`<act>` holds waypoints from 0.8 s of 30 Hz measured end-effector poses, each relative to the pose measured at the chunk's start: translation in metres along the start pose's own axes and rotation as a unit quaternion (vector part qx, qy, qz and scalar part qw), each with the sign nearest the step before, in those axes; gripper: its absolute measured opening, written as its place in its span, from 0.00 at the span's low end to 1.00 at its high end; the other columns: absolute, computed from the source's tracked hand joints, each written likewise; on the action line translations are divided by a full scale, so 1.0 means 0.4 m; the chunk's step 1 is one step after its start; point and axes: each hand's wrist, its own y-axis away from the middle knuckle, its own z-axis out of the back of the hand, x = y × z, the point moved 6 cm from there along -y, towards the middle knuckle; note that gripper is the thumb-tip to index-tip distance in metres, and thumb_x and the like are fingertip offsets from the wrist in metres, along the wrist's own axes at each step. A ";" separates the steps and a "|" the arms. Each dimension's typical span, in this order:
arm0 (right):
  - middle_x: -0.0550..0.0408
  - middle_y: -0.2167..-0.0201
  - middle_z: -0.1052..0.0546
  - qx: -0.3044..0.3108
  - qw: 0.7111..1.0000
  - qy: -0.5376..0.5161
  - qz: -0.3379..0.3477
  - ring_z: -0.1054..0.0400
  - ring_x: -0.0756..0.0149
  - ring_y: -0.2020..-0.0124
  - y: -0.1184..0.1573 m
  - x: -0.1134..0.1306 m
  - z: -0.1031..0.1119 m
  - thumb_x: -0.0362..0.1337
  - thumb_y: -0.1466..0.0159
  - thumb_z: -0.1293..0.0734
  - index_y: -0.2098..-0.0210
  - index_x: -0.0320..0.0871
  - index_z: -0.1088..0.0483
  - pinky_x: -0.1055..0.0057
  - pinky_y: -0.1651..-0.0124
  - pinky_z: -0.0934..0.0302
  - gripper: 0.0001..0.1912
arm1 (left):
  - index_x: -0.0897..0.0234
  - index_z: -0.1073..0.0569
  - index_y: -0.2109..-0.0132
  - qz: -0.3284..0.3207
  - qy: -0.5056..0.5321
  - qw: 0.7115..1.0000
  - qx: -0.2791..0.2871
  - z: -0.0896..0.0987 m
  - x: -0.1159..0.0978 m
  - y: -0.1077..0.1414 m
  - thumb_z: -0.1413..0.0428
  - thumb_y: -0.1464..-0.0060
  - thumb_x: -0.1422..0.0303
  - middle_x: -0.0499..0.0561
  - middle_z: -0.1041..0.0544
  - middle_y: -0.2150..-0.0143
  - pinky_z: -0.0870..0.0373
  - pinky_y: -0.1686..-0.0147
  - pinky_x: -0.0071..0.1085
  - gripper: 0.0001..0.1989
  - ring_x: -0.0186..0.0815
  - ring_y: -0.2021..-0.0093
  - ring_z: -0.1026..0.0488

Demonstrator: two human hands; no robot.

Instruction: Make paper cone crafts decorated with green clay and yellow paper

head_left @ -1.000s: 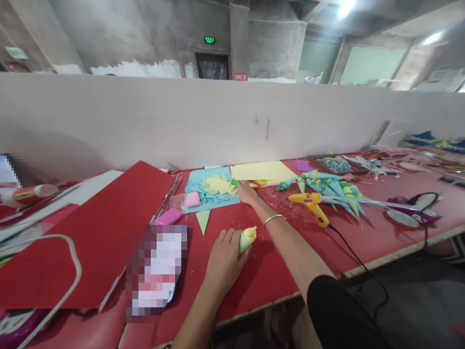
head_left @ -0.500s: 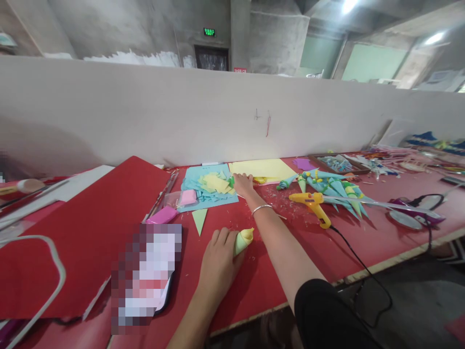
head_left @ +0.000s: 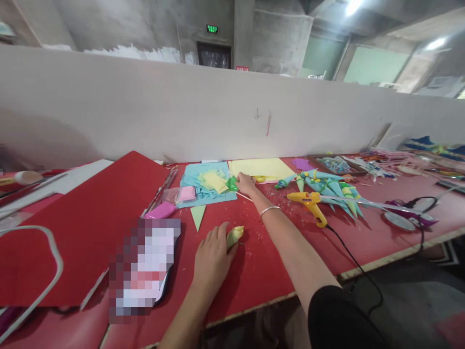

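L hand (head_left: 214, 252) is clamped round yellow-green paper roll (head_left: 236, 235), prob. light, soft, crushable, so best held lightly mid-body; R hand (head_left: 246, 185) at green item (head_left: 231, 183), can't tell if gripping.

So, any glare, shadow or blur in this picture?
Head view: glare around the white ceiling lamp, pale sheen on the red tabletop at right, soft shadow on the grey partition at left; head view, centre: the pale-green rolled cone in the left hand looks slightly soft.
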 end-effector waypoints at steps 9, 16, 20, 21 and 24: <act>0.56 0.63 0.28 -0.043 0.964 -0.251 0.070 0.32 0.71 0.64 0.261 0.054 0.125 0.31 0.41 0.40 0.52 0.44 0.42 0.74 0.61 0.36 0.17 | 0.67 0.48 0.42 -0.016 0.156 0.972 -0.176 0.052 -0.002 0.004 0.51 0.47 0.63 0.62 0.38 0.48 0.39 0.50 0.46 0.27 0.47 0.44 0.41; 0.56 0.68 0.30 -0.050 0.891 -0.449 0.042 0.33 0.70 0.72 0.571 0.074 0.154 0.35 0.42 0.38 0.62 0.45 0.36 0.75 0.71 0.37 0.08 | 0.63 0.34 0.54 -0.006 0.409 0.913 0.018 0.077 -0.039 0.020 0.49 0.49 0.60 0.50 0.26 0.62 0.31 0.66 0.29 0.17 0.36 0.64 0.28; 0.54 0.66 0.31 -0.122 0.904 -0.407 0.058 0.34 0.67 0.64 0.593 0.076 0.164 0.30 0.44 0.38 0.63 0.45 0.34 0.71 0.60 0.37 0.09 | 0.64 0.31 0.64 0.007 0.372 0.927 0.038 0.082 -0.042 0.020 0.47 0.52 0.63 0.46 0.26 0.71 0.34 0.72 0.26 0.10 0.33 0.72 0.31; 0.54 0.66 0.31 -0.122 0.904 -0.405 0.070 0.34 0.66 0.63 0.589 0.079 0.163 0.29 0.44 0.39 0.63 0.45 0.33 0.70 0.58 0.38 0.09 | 0.64 0.31 0.65 0.006 0.367 0.929 0.039 0.084 -0.043 0.020 0.47 0.52 0.64 0.46 0.26 0.72 0.34 0.71 0.27 0.09 0.33 0.73 0.31; 0.55 0.67 0.33 -0.089 0.904 -0.409 0.091 0.35 0.67 0.65 0.575 0.082 0.158 0.31 0.44 0.38 0.68 0.44 0.32 0.72 0.61 0.38 0.05 | 0.63 0.31 0.63 -0.004 0.370 0.927 0.067 0.083 -0.048 0.020 0.47 0.52 0.65 0.47 0.25 0.69 0.34 0.69 0.28 0.09 0.34 0.70 0.30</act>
